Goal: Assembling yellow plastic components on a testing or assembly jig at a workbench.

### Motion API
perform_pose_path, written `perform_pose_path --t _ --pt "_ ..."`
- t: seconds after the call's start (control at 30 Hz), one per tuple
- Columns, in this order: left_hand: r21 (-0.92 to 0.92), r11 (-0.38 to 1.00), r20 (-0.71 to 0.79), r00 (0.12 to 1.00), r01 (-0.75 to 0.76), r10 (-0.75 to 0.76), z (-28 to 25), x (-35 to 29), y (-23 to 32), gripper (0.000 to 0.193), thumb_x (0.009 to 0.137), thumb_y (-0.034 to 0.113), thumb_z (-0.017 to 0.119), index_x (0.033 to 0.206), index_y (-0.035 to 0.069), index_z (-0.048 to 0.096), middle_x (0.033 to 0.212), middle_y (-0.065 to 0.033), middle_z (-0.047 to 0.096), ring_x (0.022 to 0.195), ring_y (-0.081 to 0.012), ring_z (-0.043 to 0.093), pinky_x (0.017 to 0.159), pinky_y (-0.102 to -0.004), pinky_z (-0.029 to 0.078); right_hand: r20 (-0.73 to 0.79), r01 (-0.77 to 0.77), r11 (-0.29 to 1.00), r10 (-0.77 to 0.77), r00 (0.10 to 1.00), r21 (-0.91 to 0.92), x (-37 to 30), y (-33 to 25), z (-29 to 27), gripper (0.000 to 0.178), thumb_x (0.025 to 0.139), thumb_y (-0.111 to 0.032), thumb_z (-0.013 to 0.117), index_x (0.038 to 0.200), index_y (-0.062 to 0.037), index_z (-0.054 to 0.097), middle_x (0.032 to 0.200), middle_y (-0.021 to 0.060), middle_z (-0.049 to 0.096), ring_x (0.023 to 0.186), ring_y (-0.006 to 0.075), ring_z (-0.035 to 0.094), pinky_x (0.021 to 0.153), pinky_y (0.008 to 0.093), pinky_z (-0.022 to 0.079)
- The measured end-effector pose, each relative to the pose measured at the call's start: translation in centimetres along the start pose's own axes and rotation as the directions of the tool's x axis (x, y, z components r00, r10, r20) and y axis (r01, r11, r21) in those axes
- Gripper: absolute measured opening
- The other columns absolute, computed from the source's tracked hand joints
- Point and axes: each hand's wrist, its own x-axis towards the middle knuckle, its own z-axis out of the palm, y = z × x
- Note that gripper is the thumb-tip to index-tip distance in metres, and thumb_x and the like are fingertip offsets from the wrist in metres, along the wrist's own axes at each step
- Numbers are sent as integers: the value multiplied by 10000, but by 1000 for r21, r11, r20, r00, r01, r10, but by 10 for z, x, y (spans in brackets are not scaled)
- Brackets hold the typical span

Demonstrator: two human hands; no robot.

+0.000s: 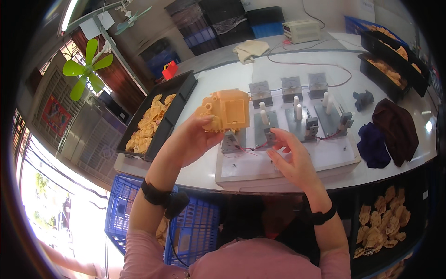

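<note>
The left hand (193,139) pinches the lower left edge of a yellow plastic housing (235,114) — thumb in front, fingers mostly hidden — and holds it raised, perhaps so that its rectangular panel stays uncovered. The right hand (295,160) is loosely spread and seems to hold nothing, near a grey block (269,136) on the white board (253,172); I cannot tell if they touch. Behind, 3 meters (291,87) face the hands, probably for easy reading. At the left of the table (200,165), a black tray (179,109) carries similar pieces (149,124) — presumably for near reach.
</note>
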Motion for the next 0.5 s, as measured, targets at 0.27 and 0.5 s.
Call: perform_pose_path --t 0.27,0.5 --pt "-232 970 124 991 79 -51 3 1 0 522 979 298 555 1402 21 426 1314 -137 539 1170 -247 572 999 -345 503 8 59 996 -59 998 -69 0 8 0 505 892 -129 700 1365 -63 534 1230 66 632 962 145 620 799 276 463" --pt "-171 983 75 995 74 -62 -3 5 -3 494 974 323 565 1367 33 488 1295 -123 571 1199 -249 574 1002 -311 477 4 48 998 -48 999 -33 -1 6 1 509 888 -160 709 1358 -57 542 1185 103 630 983 188 620 838 313 475"
